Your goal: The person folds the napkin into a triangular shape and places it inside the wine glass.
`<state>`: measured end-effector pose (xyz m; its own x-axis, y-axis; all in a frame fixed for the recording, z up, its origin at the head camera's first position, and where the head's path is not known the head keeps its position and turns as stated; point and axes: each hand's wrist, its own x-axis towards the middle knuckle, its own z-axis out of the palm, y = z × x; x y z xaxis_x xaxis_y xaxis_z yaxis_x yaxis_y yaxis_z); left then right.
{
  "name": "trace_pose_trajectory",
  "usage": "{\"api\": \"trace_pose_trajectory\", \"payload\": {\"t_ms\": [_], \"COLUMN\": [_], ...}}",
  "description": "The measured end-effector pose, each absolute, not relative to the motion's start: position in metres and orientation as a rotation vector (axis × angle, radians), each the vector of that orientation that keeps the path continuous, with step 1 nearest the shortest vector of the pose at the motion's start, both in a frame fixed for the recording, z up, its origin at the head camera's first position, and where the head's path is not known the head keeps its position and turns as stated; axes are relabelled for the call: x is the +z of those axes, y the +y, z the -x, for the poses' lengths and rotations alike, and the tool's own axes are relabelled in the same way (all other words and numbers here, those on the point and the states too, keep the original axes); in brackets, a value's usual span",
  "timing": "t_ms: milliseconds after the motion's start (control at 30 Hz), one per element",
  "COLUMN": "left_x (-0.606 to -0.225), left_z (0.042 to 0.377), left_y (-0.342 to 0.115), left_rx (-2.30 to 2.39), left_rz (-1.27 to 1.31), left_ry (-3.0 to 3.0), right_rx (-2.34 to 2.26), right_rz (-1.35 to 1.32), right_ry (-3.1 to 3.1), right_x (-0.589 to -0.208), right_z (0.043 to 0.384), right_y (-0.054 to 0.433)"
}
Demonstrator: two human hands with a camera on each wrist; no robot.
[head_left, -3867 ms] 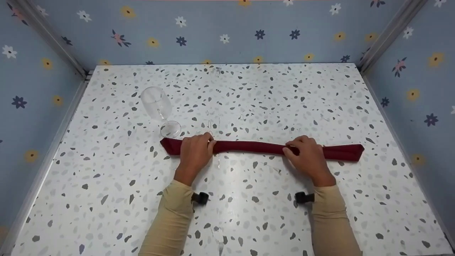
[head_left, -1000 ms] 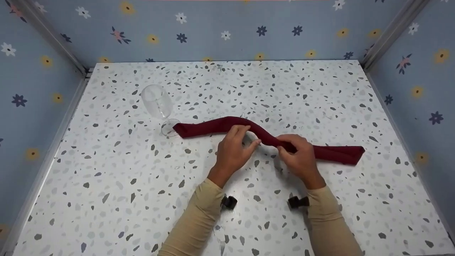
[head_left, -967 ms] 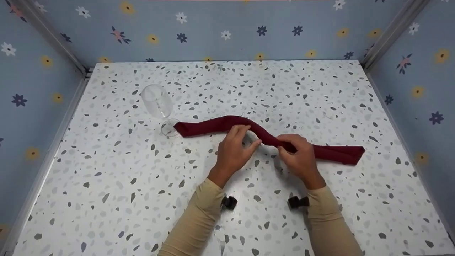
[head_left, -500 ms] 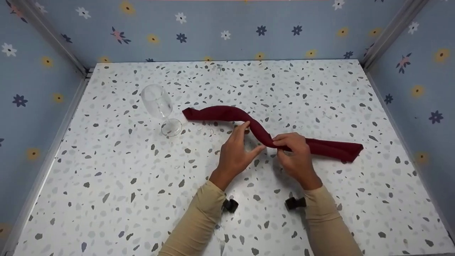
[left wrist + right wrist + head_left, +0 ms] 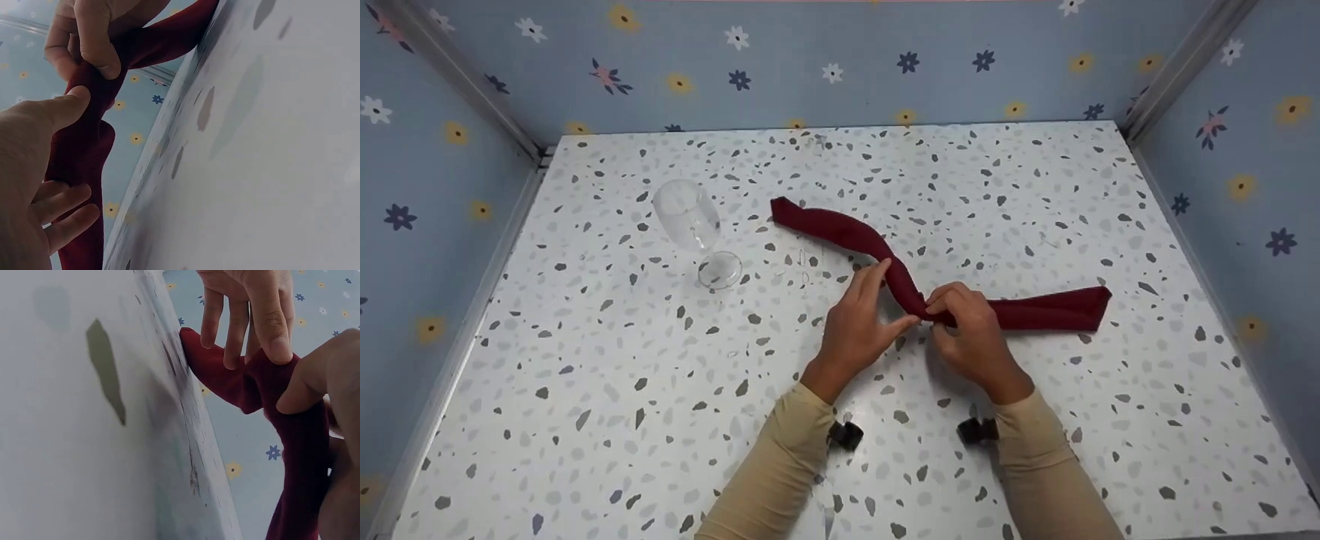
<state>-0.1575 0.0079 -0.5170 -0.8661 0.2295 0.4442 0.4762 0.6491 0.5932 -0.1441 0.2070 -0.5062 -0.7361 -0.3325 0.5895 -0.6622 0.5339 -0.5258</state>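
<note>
A long strip of folded dark red cloth [image 5: 840, 229] is bent across the middle of the table. My right hand [image 5: 975, 337] pinches it between thumb and fingers at the bend. Close beside, my left hand [image 5: 851, 334] holds the cloth with thumb and fingers spread apart along it. In the left wrist view the left thumb presses on the cloth [image 5: 79, 146] just below the right hand [image 5: 101, 34]. The right wrist view shows both thumbs on the cloth [image 5: 304, 455], near each other. Part of the cloth is hidden under the right fingers.
A clear stemmed glass [image 5: 686, 217] is at the left, beyond the left hand, apart from the cloth. The speckled white table [image 5: 622, 420] is bounded by blue flowered panels [image 5: 840, 45] at the back and both sides.
Both hands have come together near the middle. The cloth has gone from nearly straight to sharply bent, its left end swinging away from me and off the glass's foot. The right end has shifted slightly left.
</note>
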Motion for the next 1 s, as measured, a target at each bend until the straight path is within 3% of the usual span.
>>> {"api": "trace_pose_trajectory", "payload": {"t_ms": [533,1000], "left_x": [-0.5187,-0.5143], "left_z": [0.1568,0.1538], "left_y": [0.0077,0.0094], "left_rx": [-0.930,-1.003], "left_rz": [0.581,0.597], "left_ry": [-2.613,-2.446], "right_rx": [1.151,0.926], "right_rz": [-0.657,-0.726], "right_ry": [-2.737,-2.338], "right_x": [-0.5046,-0.5023], "right_z": [0.1428,0.1418], "right_y": [0.2066,0.2040]}}
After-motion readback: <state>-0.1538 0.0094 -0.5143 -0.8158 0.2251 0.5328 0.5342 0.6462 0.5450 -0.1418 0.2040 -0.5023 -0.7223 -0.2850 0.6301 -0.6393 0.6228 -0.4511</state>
